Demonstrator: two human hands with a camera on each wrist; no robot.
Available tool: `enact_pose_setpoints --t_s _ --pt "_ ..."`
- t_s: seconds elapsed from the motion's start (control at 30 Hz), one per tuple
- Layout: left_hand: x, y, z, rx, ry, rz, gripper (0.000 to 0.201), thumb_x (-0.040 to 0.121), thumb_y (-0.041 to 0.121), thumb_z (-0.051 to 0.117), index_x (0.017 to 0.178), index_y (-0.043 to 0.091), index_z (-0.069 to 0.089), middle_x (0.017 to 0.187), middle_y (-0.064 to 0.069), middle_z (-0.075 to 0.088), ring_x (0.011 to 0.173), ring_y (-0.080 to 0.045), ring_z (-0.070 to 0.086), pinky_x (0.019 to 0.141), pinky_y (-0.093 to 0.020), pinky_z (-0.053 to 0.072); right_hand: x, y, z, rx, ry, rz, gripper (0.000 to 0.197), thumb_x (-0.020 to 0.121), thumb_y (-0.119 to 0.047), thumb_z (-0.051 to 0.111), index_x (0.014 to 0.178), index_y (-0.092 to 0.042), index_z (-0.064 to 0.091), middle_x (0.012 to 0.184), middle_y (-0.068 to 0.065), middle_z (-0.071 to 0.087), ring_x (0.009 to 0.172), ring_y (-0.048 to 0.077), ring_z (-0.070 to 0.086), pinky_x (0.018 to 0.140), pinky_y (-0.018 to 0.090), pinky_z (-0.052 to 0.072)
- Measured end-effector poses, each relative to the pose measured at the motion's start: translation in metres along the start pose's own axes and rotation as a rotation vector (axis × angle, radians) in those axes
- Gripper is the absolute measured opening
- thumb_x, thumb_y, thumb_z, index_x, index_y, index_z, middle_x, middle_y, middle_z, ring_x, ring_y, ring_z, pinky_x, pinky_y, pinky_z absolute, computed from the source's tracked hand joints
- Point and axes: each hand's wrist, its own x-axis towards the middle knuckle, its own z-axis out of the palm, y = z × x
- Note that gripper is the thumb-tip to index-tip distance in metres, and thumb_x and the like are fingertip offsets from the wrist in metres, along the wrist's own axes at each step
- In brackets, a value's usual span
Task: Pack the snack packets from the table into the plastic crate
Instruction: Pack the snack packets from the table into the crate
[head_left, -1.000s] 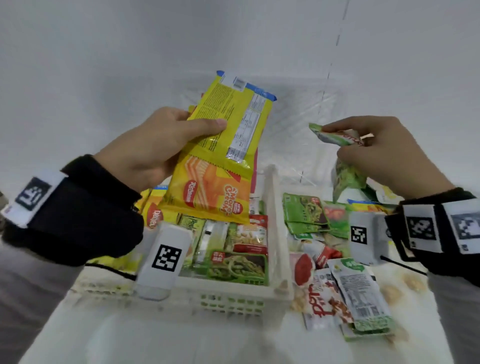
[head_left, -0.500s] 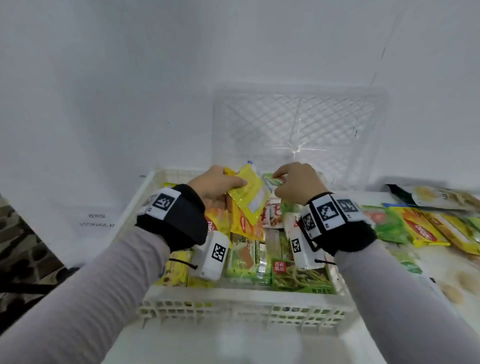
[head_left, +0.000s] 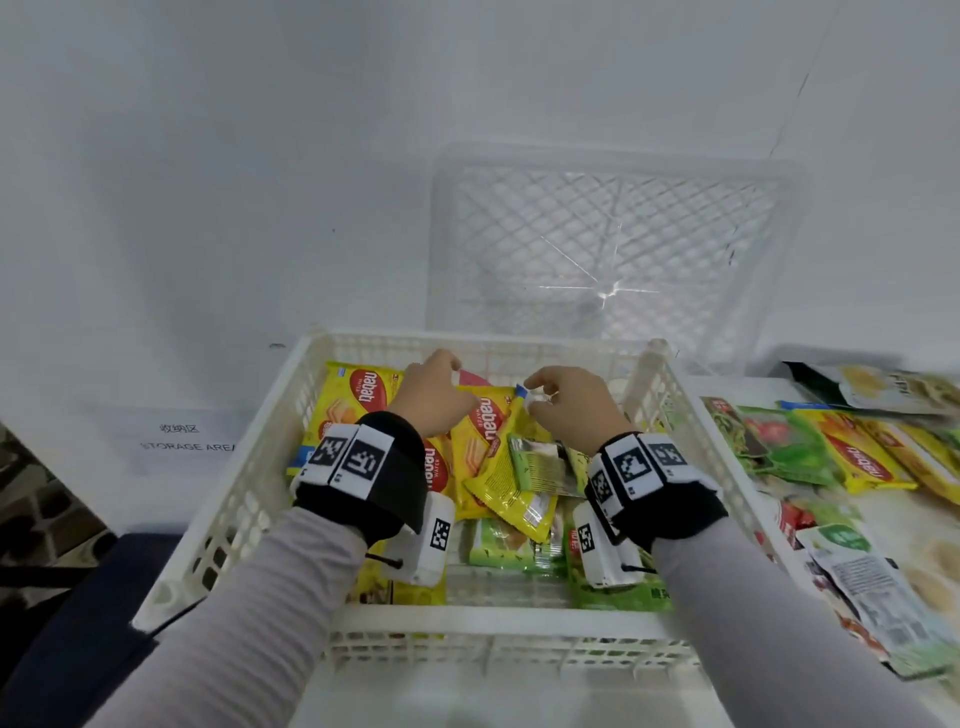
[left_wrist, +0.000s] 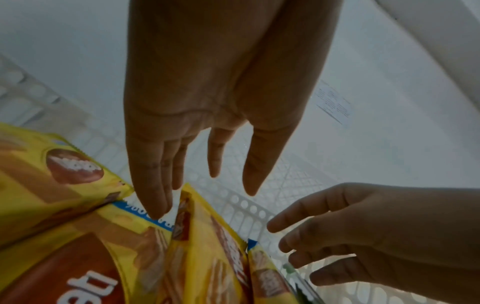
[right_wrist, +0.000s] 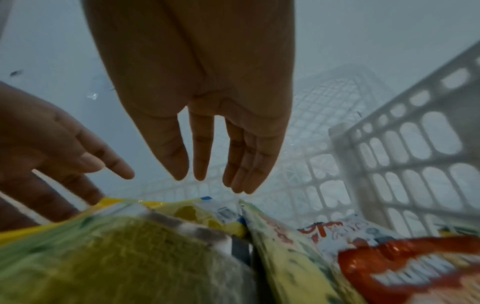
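Both hands are being held inside the white plastic crate (head_left: 647, 410), over the packets at its far end. The left hand (head_left: 434, 397) is being kept with fingers straight and spread, its fingertips (left_wrist: 153, 207) touching the blue-edged top of a yellow wafer packet (head_left: 488, 441) marked "nabati"; nothing is being gripped by it. The right hand (head_left: 569, 408) is being held just beside it, fingers extended and slack in the right wrist view, hovering just above the blue corner of another yellow packet (head_left: 511, 493) lying tilted across the pile; whether that corner is being touched cannot be told. A green packet (head_left: 545, 462) is lying directly under the right wrist. More "nabati" wafer packets (head_left: 358, 410) are lying flat in the crate's left half, with green packets (head_left: 501, 545) at its near side. Further snack packets (head_left: 810, 452), green and yellow, are being left spread on the white surface (head_left: 883, 525) to the right of the crate. A second crate (head_left: 613, 249) is standing on edge against the wall behind. A sheet reading "STORAGE ARE..." (head_left: 182, 441) is lying to the left.
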Motion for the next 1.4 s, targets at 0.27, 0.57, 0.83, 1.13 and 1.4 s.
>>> enact_pose_setpoints --t_s 0.27,0.57,0.83,1.13,1.4 --pt "-0.001 -0.002 0.006 -0.049 -0.063 -0.132 0.077 0.085 0.014 0.065 0.142 0.002 0.015 0.089 -0.006 0.047 0.091 -0.027 0.057 0.068 -0.034 0.054 0.015 -0.002 0.014 -0.203 -0.246 0.055 0.088 0.073 -0.064 0.064 0.143 -0.021 0.031 0.134 0.010 0.047 0.122 0.029 0.045 0.100 0.040 0.041" --pt "0.000 -0.003 0.006 -0.242 -0.039 -0.072 0.028 0.079 0.006 0.066 0.101 -0.007 0.054 0.101 -0.027 0.063 0.090 -0.039 0.065 0.077 -0.055 0.055 0.020 0.019 -0.003 -0.082 -0.234 0.076 0.071 0.062 -0.059 0.076 0.118 -0.021 0.052 0.096 -0.003 0.055 0.100 0.017 0.053 0.079 0.029 0.047" --pt "0.004 -0.028 -0.042 -0.253 0.590 0.060 0.028 0.089 0.008 0.059 0.108 0.016 0.039 0.074 0.005 0.053 0.067 -0.013 0.053 0.058 -0.011 0.040 0.025 0.030 -0.008 -0.113 -0.140 0.058 0.057 0.065 -0.064 0.070 0.095 -0.018 0.055 0.079 -0.006 0.053 0.077 0.012 0.054 0.065 0.026 0.044" --pt "0.016 -0.053 -0.058 -0.004 0.625 -0.153 0.029 0.089 -0.007 0.040 0.113 0.000 0.055 0.120 -0.021 0.055 0.107 -0.031 0.052 0.080 -0.027 0.037 0.028 0.044 -0.022 -0.033 0.062 0.145 0.058 0.067 -0.064 0.069 0.095 -0.016 0.051 0.087 -0.002 0.054 0.087 0.019 0.054 0.072 0.032 0.045" --pt "0.009 -0.048 -0.049 0.238 0.360 -0.015 0.051 0.079 0.009 0.067 0.127 0.012 0.053 0.131 -0.010 0.046 0.115 -0.028 0.050 0.098 -0.038 0.044 0.021 0.034 -0.043 0.161 0.371 0.104 0.050 0.077 -0.060 0.063 0.083 -0.011 0.061 0.071 0.006 0.063 0.069 0.023 0.060 0.070 0.036 0.050"
